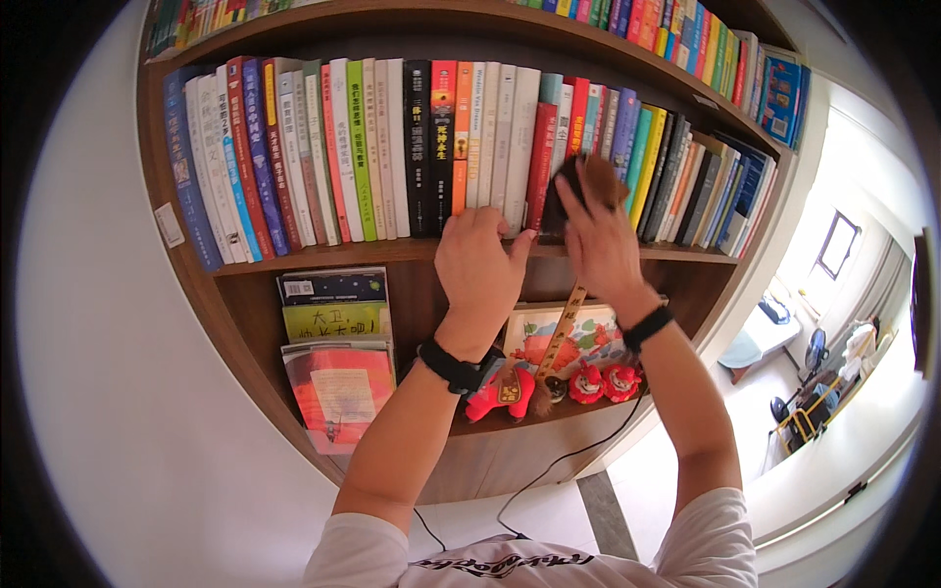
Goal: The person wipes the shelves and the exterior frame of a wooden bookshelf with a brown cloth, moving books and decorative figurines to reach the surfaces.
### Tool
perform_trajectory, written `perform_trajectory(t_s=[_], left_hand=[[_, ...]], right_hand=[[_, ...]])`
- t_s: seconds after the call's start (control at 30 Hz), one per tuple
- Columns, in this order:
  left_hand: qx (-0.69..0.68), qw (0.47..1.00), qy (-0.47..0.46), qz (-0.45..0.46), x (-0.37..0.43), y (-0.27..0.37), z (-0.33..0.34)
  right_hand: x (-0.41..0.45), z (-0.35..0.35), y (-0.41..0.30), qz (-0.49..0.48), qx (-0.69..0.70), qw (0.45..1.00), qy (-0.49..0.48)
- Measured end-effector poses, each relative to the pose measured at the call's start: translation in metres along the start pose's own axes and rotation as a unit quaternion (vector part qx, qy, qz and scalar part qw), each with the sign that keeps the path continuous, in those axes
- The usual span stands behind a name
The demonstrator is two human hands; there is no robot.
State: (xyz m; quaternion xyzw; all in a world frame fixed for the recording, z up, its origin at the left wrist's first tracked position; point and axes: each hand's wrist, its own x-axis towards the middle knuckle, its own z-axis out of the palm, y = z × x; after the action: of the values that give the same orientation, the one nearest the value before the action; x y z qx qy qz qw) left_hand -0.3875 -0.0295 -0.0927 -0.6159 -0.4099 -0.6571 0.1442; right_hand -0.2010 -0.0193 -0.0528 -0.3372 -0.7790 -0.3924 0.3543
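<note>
My left hand (479, 253) rests at the shelf's front edge, its curled fingers against the lower spines of an orange book (462, 140) and the white books (501, 140) beside it. Its thumb points toward the foot of a red book (542, 165). Farther right, my right hand (606, 246) is raised in front of a blurred brown, dark furry-looking object (603, 180). The fingers overlap this object, and whether they grip it is unclear. It hides the lower parts of several books behind it.
The wooden shelf (331, 256) carries a row of upright books. Below stand picture books (338, 397), a red plush animal (503, 393), two small red dolls (604, 382) and a slanting strip bearing writing (562, 331). A black cable (562, 459) hangs at the lower right.
</note>
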Motion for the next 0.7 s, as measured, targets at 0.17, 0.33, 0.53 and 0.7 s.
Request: perform_trajectory(t_s=[0.17, 0.33, 0.53, 0.7], left_hand=[[-0.001, 1.0, -0.003, 0.006, -0.002, 0.002, 0.002], [0.012, 1.0, 0.004, 0.023, -0.004, -0.002, 0.0], [0.024, 0.999, 0.001, 0.033, -0.004, -0.001, 0.003], [0.05, 0.998, 0.016, 0.022, -0.005, 0.005, 0.006]], right_hand=[[0.06, -0.01, 0.032, 0.062, -0.078, 0.988, 0.121], [0.023, 0.017, 0.015, 0.08, -0.061, 0.99, 0.103], [0.023, -0.009, 0.041, 0.078, -0.012, 0.995, 0.065], [0.093, 0.003, 0.064, 0.076, -0.001, 0.954, 0.288]])
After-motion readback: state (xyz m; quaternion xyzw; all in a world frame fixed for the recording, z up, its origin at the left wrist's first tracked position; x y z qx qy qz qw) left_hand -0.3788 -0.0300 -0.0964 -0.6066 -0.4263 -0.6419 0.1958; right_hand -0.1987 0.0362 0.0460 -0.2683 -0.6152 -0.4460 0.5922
